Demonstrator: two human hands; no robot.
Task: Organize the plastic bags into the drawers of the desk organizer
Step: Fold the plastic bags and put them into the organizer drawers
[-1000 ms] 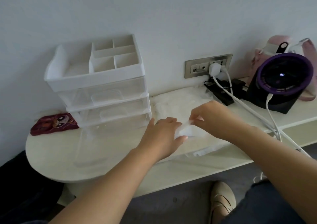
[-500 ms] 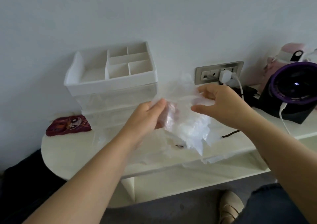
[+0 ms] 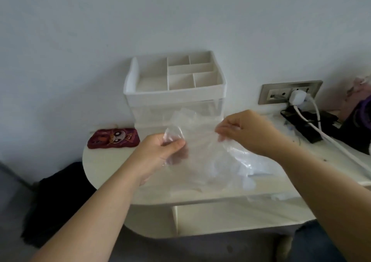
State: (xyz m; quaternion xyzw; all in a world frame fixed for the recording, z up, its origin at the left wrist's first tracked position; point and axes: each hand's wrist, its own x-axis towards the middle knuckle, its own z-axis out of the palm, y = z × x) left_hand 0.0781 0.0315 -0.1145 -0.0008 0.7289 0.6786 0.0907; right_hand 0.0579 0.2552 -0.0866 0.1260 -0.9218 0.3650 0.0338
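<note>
Head view: plastic bag (image 3: 200, 139) spread wider now, pinched by left hand (image 3: 158, 153), right hand (image 3: 249, 131)

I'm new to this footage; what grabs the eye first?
Centre frame, the left hand and right hand pinch a clear plastic bag, held up between them above the pale desk. Behind it the white desk organizer stands against the wall, with a dark red cartoon case lying to its left.
</note>
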